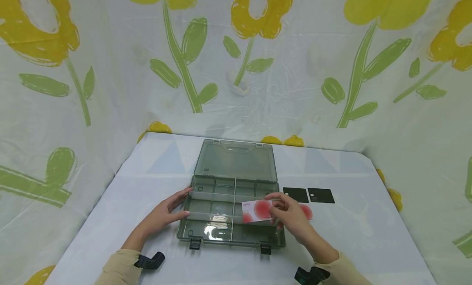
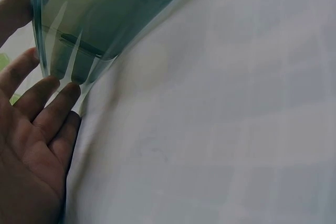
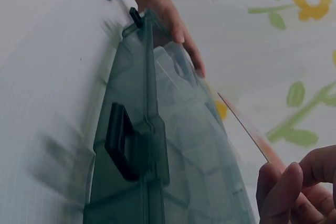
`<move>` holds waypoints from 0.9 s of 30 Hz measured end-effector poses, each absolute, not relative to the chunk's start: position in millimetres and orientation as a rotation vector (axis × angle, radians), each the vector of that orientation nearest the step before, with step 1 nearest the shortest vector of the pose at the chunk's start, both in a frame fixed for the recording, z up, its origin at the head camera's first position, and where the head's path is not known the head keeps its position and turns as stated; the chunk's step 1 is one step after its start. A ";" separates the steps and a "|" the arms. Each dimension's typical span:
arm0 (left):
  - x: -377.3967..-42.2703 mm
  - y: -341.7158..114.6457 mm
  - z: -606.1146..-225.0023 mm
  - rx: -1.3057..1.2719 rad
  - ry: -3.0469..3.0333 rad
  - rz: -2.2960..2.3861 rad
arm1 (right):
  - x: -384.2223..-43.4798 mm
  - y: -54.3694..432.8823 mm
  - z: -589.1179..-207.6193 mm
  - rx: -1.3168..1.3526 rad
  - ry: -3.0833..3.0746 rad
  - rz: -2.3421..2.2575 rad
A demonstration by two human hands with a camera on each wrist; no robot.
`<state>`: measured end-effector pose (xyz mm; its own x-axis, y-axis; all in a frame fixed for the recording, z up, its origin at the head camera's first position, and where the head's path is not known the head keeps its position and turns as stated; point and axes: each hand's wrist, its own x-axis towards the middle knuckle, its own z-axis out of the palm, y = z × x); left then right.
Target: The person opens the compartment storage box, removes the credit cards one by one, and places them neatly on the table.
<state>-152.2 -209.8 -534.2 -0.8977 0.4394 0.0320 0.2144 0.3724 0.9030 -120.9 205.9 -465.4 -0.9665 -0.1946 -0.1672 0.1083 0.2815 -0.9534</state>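
A grey-green translucent plastic storage box (image 1: 221, 236) lies with its lid (image 1: 236, 158) swung back; dividers split its inside into several compartments. Against the box's left wall rests my left hand (image 1: 164, 211), fingers fairly straight. In the left wrist view its fingertips (image 2: 73, 90) touch the side of the box (image 2: 105, 24). My right hand (image 1: 293, 217) pinches a white card with red circles (image 1: 252, 211) by its right end, over the right-hand compartments. Seen from the right wrist, the card (image 3: 247, 129) is nearly edge-on above the box (image 3: 199, 145).
Two black cards (image 1: 295, 194) lie side by side on the white table (image 1: 361, 236), right of the box. Another red-patterned card (image 1: 307, 211) is partly hidden behind my right hand. Two dark latches (image 1: 195, 244) stick out at the box's front. A flower-print curtain (image 1: 295, 72) surrounds the table.
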 end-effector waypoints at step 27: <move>-152.0 -209.9 -534.9 0.562 2.421 1.533 | -108.6 290.8 -466.4 0.276 2.458 -1.743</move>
<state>-152.0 -209.9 -534.9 -0.9025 0.4302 0.0178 0.2000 0.3822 0.9022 -108.6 290.8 -466.4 -0.9767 0.0811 -0.1986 0.2142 0.3220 -0.9222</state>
